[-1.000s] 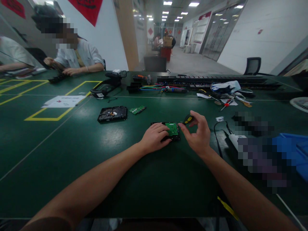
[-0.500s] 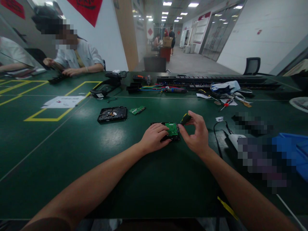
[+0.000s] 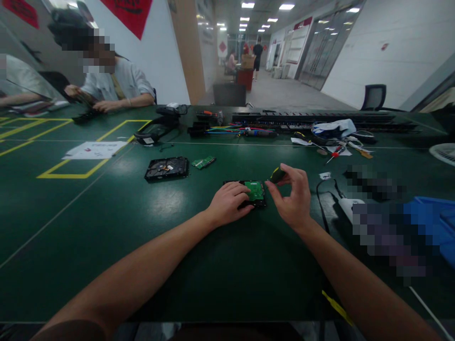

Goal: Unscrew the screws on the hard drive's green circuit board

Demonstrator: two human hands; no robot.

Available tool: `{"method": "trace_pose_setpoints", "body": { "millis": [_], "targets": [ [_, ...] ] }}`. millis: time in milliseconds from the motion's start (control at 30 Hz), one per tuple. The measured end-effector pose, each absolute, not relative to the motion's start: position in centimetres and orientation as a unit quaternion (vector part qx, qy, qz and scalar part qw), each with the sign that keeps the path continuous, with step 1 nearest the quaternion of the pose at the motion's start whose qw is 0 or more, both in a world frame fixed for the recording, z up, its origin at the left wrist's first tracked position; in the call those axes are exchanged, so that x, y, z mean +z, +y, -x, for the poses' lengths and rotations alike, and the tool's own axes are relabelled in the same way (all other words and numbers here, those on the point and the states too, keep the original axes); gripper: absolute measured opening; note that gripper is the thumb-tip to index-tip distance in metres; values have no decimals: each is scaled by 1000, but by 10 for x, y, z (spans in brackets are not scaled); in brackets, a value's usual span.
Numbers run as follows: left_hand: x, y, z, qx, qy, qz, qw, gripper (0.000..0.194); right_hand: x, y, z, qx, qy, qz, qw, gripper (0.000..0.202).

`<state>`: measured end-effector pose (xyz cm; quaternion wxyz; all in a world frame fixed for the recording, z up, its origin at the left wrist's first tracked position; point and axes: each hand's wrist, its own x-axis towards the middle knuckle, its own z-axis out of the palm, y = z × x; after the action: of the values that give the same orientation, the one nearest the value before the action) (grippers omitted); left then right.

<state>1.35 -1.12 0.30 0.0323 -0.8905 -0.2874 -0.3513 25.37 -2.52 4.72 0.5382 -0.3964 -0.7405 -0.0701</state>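
A hard drive lies on the green table in front of me, its green circuit board facing up. Across its left part is my left hand, fingers over the top and thumb along the near edge, gripping it. Just right of the drive, my right hand pinches a screwdriver by its dark handle with yellow marks. The screwdriver leans, its handle up and its lower end near the thumb by the drive's right edge; the tip is too small to make out.
Beyond my left hand lie another black hard drive and a loose green circuit board. Cables, a power drill and long black racks line the far side. A red screwdriver and blue bin are right. A co-worker sits far left.
My right hand and the screwdriver have shifted slightly right, away from the drive's edge. My left hand stays on the hard drive.
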Motion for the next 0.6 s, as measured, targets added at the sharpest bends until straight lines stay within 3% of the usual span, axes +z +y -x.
{"method": "trace_pose_setpoints", "body": {
  "millis": [600],
  "targets": [
    [2,-11,-13,-348,-285,893,23,17,48,-26,-254,-63,-740,400,537,68]
  ]
}}
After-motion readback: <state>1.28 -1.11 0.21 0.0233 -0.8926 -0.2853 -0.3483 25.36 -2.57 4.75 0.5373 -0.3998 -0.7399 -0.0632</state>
